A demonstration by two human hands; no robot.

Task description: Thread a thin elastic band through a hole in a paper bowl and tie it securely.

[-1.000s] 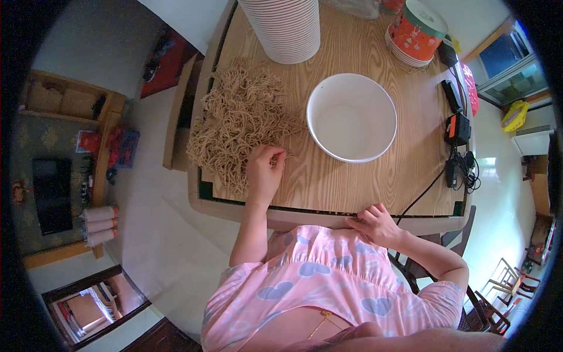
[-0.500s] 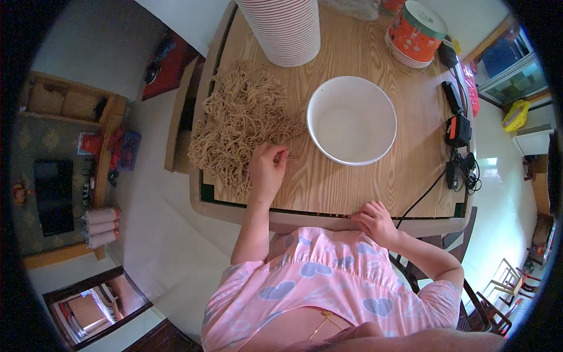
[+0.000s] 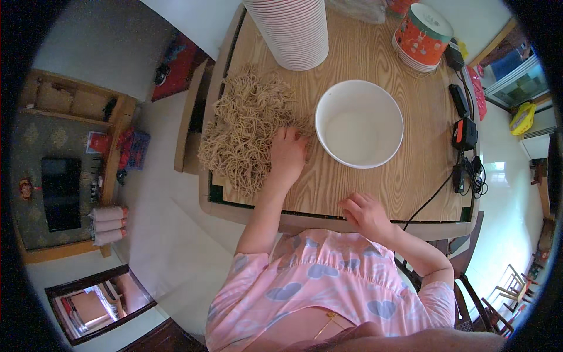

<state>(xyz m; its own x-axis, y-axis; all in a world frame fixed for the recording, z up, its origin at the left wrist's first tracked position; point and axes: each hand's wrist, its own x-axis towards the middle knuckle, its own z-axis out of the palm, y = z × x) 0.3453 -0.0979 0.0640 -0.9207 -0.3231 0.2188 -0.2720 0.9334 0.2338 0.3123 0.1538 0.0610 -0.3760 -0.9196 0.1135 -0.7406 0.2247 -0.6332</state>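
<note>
A heap of thin, curly tan strands (image 3: 243, 135), like twine or dry noodles, spreads over the left part of the wooden table. My left hand (image 3: 288, 155) reaches to the heap's right edge, palm down, fingers stretched and slightly apart on the strands; nothing shows held in it. Just right of that hand stands a large white round tub (image 3: 358, 132), open at the top, with nothing visible inside. Near the table's front edge, my right hand (image 3: 368, 216) hovers or rests with loosely bent, parted fingers and holds nothing.
A tall stack of white tubs (image 3: 293, 38) rises behind the heap. At the back right is an orange patterned tub (image 3: 419, 41) with a green-rimmed lid. Black power adapters (image 3: 463, 134) and cables lie along the right edge. The table (image 3: 328, 188) has wood grain.
My left hand has gone from a pinch near the heap's front right to spread fingers farther forward on its edge. My right hand has lifted slightly inward from the table edge. The view shifted a little.
</note>
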